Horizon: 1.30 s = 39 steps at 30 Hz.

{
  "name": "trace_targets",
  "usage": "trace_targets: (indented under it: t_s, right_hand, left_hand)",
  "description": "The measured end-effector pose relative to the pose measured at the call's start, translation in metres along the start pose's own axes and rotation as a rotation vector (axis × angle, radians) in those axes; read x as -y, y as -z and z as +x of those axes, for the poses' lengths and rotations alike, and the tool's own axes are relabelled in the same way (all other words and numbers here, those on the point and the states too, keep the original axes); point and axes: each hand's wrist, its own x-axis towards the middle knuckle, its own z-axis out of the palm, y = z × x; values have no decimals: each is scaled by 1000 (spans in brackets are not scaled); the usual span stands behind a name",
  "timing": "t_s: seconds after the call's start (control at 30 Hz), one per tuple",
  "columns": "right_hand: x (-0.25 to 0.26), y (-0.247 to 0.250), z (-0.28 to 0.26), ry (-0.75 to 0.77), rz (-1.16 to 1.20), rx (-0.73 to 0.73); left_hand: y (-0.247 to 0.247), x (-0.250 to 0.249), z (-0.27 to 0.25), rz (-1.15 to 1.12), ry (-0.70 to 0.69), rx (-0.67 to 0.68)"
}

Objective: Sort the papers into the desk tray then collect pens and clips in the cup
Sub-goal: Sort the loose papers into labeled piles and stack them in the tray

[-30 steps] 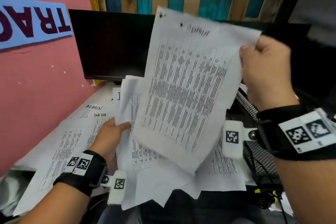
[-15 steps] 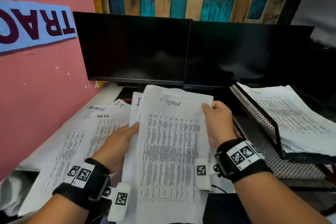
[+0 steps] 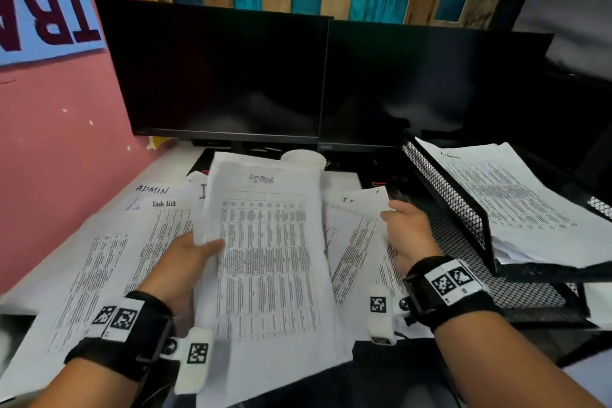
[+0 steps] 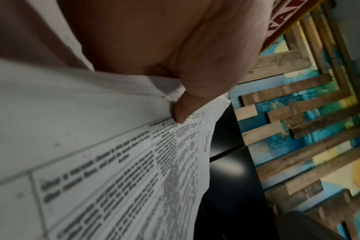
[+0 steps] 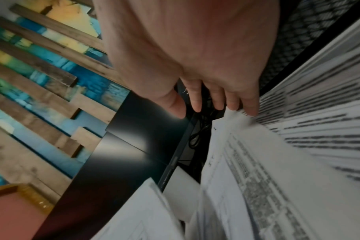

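Note:
My left hand (image 3: 198,252) holds a printed stack headed "Admin" (image 3: 268,258) by its left edge, thumb (image 4: 181,113) pinching on top of the sheets (image 4: 113,170). My right hand (image 3: 405,232) hovers low over a sheet marked "I.T" (image 3: 357,228), fingers nearly straight (image 5: 206,104), the little finger touching the paper (image 5: 257,162). The black mesh desk tray (image 3: 463,209) stands to the right; its upper tier carries a pile of Admin papers (image 3: 516,202). A white cup (image 3: 303,157) peeks out behind the held stack. No pens or clips show.
Two dark monitors (image 3: 225,76) (image 3: 430,86) stand at the back of the desk. More printed sheets, one marked "ADMIN Task list" (image 3: 116,258), cover the desk's left side beside the pink wall (image 3: 49,159).
The Admin sheet came down from the air onto the stack in my left hand. My right hand let go of its right edge and moved right over the I.T sheet.

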Motion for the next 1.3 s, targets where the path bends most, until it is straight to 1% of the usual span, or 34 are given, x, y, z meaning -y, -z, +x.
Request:
trace_targets:
  t_s: [0.03,0.13,0.27,0.43,0.47,0.53,0.6,0.63,0.7,0.77,0.87,0.93,1.0,1.07,1.17,1.23,1.3]
  right_hand:
    - [-2,4,0,-26,-7,6]
    - [-11,10,1,-70,-12,24]
    - [-19,8,6,-76,-10,14]
    - [-20,3,3,-72,59,-11]
    - [-20,2,-1,-69,17,21]
    - [-22,-1,-9,-87,-134,153]
    - [-23,-3,-16,-52,-283,228]
    - [-21,-4,-15,-7,-336,212]
    - [-10,-2,-14,129,-428,113]
    - [10,3,-17,263,-398,15]
    - [50,10,-28,483,-358,-93]
    - [76,15,-36,652,-359,-130]
    - [102,19,-51,789,-297,-143]
    - [121,22,-62,846,-206,-146]
    - [131,23,-67,793,-65,-97]
    - [126,21,-64,704,-5,-51]
    - [113,18,-58,597,5,-37]
  left_hand:
    - [0,1,2,2,10,-28]
    - [-1,3,3,35,34,-47]
    - [-1,5,8,12,72,-63]
    - [3,14,16,-26,95,-66]
    - [5,19,20,-47,95,-62]
    - [5,21,21,-70,93,-52]
    - [3,17,16,-63,83,-48]
    - [3,15,15,-63,86,-50]
    - [3,14,15,-73,90,-47]
    - [5,13,17,-85,92,-48]
    - [4,8,18,-95,77,-48]
    - [1,3,14,-94,60,-42]
    - [-2,1,12,-76,38,-48]
    - [-3,2,13,-57,5,-65]
    - [-5,-1,10,-48,-15,-46]
    - [-7,-6,6,-49,-29,-32]
    - [-8,-14,0,-63,-45,-3]
